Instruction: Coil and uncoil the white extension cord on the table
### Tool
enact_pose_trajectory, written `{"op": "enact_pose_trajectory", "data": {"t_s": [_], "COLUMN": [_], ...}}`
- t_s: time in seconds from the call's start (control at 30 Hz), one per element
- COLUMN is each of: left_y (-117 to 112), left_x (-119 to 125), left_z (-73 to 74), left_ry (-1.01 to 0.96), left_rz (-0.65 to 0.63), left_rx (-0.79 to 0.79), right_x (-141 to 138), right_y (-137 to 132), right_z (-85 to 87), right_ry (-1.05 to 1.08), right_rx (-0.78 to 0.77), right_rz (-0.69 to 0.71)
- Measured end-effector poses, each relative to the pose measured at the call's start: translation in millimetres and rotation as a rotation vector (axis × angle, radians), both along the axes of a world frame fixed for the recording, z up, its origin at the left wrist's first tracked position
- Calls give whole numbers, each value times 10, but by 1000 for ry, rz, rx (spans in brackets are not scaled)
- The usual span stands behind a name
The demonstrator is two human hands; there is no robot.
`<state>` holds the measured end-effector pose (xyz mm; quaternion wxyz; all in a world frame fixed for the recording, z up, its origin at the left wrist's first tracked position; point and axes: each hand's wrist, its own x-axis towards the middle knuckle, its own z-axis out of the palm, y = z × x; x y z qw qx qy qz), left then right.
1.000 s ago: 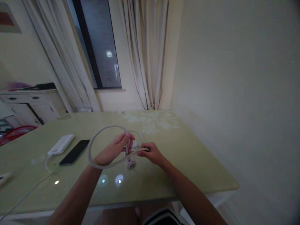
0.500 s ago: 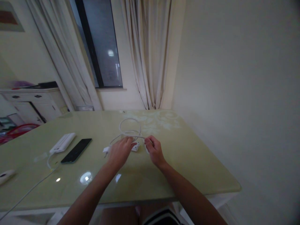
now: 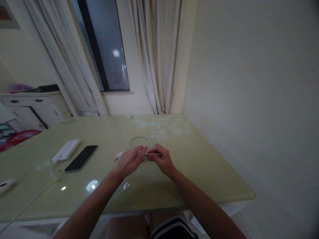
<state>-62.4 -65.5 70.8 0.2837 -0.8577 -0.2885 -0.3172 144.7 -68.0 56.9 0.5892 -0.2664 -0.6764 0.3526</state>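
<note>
A white power cable lies coiled in a small loop on the pale green glass table, its plug end sticking out to the left. My left hand rests over the near part of the coil with fingers curled on the cable. My right hand meets it from the right, fingertips pinched on the same bundle. Both hands hide the middle of the cable.
A white power bank and a black phone lie to the left, with a thin white lead running toward the front-left edge. A small white object sits at the far left. Wall on the right, curtains and window behind.
The wide loop I held up a second ago has shrunk into a small coil lying on the table. Both hands have come down and closed together over it.
</note>
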Motion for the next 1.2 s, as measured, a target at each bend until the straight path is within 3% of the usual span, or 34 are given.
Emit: {"op": "enact_pose_trajectory", "data": {"t_s": [0.17, 0.33, 0.43, 0.57, 0.67, 0.87, 0.97, 1.07, 1.2], "left_y": [-43, -80, -77, -71, -77, -59, -50, -49, -17], "left_x": [52, 22, 23, 33, 8, -5, 42, 60, 22], "left_z": [197, 419, 492, 506, 527, 603, 560, 487, 450], "left_ry": [-36, -367, -332, -195, -106, -129, -146, -50, -50], "left_rz": [130, 289, 264, 173, 202, 451, 327, 190, 233], "left_rx": [-145, -295, -380, -468, -500, -463, -461, -470, -446], "right_x": [27, 30, 60, 87, 37, -34, 11, 45, 17], "right_y": [5, 28, 22, -8, -33, -53, -43, -26, -6], "right_z": [4, -51, -57, -43, -38, 2, 1, -20, -39], "right_ry": [-16, -95, -125, -190, -123, 13, -9, -76, -99], "right_rx": [-14, 20, 34, -23, -88, -197, -191, -234, -250], "right_rz": [3, 22, 29, 273, 404, 365, 339, 414, 465]}}
